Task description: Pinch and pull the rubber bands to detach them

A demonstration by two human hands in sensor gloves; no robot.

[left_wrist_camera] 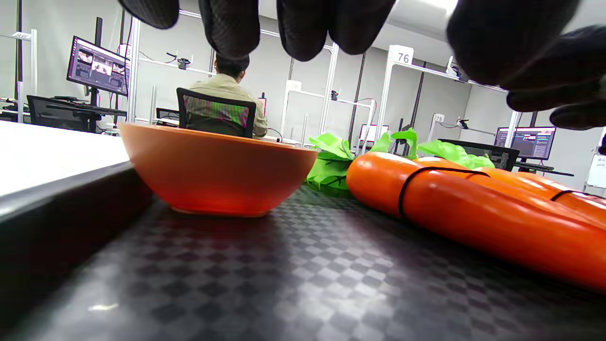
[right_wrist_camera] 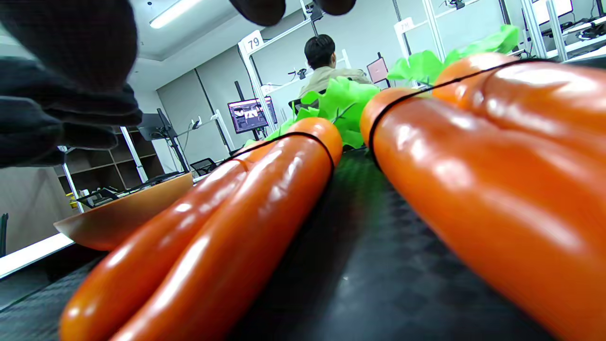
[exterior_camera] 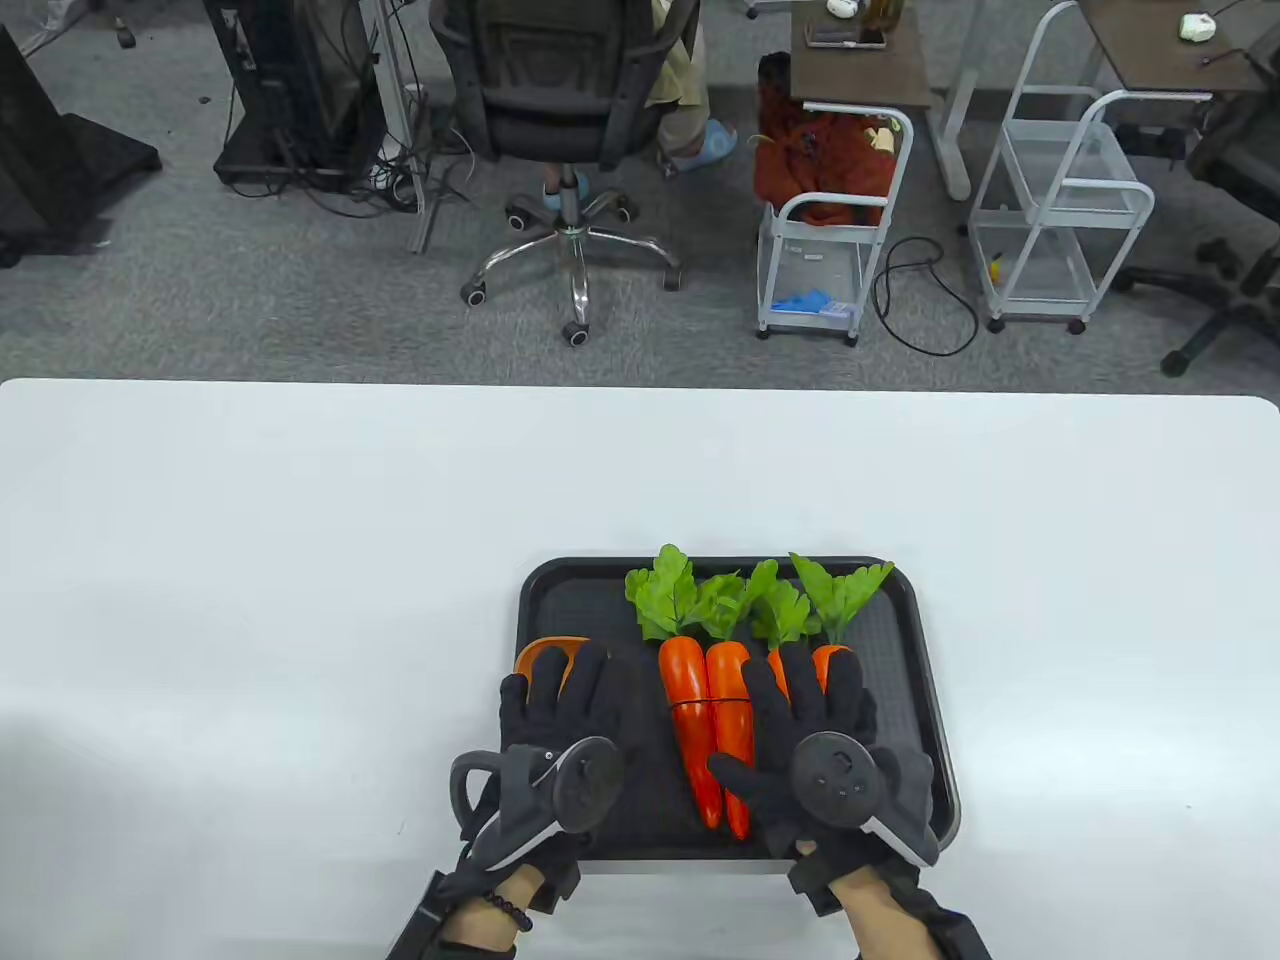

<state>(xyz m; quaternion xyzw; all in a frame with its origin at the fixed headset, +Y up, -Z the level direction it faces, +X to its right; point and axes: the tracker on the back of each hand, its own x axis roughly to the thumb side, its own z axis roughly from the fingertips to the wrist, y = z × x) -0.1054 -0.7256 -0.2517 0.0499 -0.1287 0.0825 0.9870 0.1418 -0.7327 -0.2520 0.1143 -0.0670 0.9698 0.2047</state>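
Observation:
Two pairs of orange plastic carrots with green leaves lie on a black tray (exterior_camera: 720,563). A thin black rubber band (exterior_camera: 700,703) binds the left pair (exterior_camera: 705,720); it also shows in the left wrist view (left_wrist_camera: 402,194) and the right wrist view (right_wrist_camera: 303,136). A second band (right_wrist_camera: 378,123) binds the right pair (right_wrist_camera: 497,166), which is mostly hidden under my right hand (exterior_camera: 800,700). That hand hovers open over it, fingers spread. My left hand (exterior_camera: 570,690) is open over the tray's left part and holds nothing.
An orange bowl (exterior_camera: 545,655) sits in the tray's left part, partly under my left fingers; it also shows in the left wrist view (left_wrist_camera: 213,175). The tray lies near the front edge of the white table (exterior_camera: 250,560).

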